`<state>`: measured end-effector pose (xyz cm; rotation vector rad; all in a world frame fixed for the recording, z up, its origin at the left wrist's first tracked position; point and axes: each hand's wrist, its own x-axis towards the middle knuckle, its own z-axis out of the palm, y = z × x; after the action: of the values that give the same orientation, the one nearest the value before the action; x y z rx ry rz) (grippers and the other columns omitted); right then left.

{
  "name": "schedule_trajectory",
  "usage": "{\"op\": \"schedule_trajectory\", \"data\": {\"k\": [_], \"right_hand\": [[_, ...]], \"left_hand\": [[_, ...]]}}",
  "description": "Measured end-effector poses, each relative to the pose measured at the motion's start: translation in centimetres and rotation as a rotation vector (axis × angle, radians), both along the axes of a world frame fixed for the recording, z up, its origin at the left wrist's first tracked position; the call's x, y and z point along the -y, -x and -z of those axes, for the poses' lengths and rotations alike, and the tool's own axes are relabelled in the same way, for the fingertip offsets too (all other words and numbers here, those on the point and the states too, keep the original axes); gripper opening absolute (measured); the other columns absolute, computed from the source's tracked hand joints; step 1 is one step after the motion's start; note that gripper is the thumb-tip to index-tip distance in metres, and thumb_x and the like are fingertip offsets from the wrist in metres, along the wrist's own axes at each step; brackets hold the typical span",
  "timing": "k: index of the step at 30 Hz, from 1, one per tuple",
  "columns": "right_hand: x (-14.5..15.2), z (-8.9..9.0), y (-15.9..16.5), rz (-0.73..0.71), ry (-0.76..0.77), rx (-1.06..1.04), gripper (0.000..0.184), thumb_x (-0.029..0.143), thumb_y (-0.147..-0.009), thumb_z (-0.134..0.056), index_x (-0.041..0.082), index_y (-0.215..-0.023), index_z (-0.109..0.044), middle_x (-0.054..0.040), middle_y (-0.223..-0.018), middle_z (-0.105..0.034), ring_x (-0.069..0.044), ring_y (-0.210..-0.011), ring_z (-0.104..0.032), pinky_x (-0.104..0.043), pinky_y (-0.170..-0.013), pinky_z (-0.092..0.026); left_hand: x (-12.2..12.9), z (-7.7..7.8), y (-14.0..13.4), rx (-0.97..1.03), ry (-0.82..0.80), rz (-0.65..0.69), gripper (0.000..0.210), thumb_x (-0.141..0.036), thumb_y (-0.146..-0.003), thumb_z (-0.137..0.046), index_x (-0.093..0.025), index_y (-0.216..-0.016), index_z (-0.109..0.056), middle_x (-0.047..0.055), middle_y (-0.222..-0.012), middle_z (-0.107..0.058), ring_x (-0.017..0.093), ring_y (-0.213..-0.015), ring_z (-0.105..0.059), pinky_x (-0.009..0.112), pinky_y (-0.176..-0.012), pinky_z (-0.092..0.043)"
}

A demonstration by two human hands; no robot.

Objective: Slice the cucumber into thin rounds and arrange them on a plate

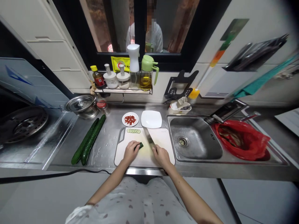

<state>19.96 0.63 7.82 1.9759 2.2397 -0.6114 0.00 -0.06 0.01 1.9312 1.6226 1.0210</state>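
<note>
My left hand (132, 150) is closed around a short piece of cucumber (141, 145), whose dark green end sticks out past the fingertips over the white cutting board (161, 137). In my right hand (161, 155) is the handle of a kitchen knife (149, 137); its blade slants up and away to the left, a little apart from the cucumber piece. A row of several thin cucumber slices (134, 131) lies at the board's far left. Beyond the board stand a small plate of chopped red pieces (130, 119) and a bare white plate (151, 119).
Two whole cucumbers (90, 140) lie on the counter at left, near a lidded steel pot (83, 105) and a red-capped jar (102, 106). To the right are the sink (196, 140) and a red plastic bag (247, 143). Seasoning bottles fill a shelf (126, 91) under the window.
</note>
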Motion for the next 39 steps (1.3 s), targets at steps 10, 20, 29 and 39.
{"op": "schedule_trajectory", "data": {"k": [10,20,29,39], "right_hand": [[0.6,-0.4,1.7,-0.115,0.093,0.048,0.028,0.026,-0.094,-0.029,0.016,-0.109,-0.05,-0.0111,-0.094,-0.067,-0.02,-0.089,-0.063,-0.027,-0.071,-0.037],[0.9,-0.1,2.5,-0.143,0.088,0.062,0.026,0.024,-0.093,-0.031,0.016,-0.107,-0.051,-0.0113,-0.091,-0.067,-0.021,-0.088,-0.063,-0.028,-0.071,-0.039],[1.1,-0.1,2.5,-0.154,0.106,0.057,0.027,0.021,-0.092,-0.032,0.015,-0.108,-0.052,-0.0125,-0.092,-0.067,-0.021,-0.089,-0.063,-0.028,-0.071,-0.039],[2.3,-0.4,1.8,-0.161,0.134,0.046,0.026,0.018,-0.09,-0.032,0.014,-0.107,-0.052,-0.0131,-0.091,-0.067,-0.021,-0.087,-0.063,-0.028,-0.07,-0.038]], "left_hand": [[-0.7,1.5,-0.1,-0.019,-0.03,0.066,0.023,-0.029,-0.089,-0.05,-0.023,-0.103,-0.067,0.006,-0.094,-0.064,0.016,-0.092,-0.057,0.032,-0.084,-0.047],[-0.8,2.1,0.0,-0.043,-0.06,0.098,0.025,-0.029,-0.09,-0.048,-0.023,-0.104,-0.067,0.006,-0.094,-0.063,0.017,-0.092,-0.057,0.034,-0.084,-0.048],[-0.8,1.8,-0.1,-0.047,-0.065,0.103,0.023,-0.028,-0.089,-0.048,-0.023,-0.103,-0.067,0.006,-0.094,-0.064,0.016,-0.093,-0.057,0.033,-0.083,-0.049],[-0.9,2.1,-0.1,-0.028,-0.081,0.106,0.024,-0.028,-0.09,-0.048,-0.022,-0.102,-0.067,0.006,-0.095,-0.064,0.016,-0.093,-0.056,0.032,-0.084,-0.048]]}}
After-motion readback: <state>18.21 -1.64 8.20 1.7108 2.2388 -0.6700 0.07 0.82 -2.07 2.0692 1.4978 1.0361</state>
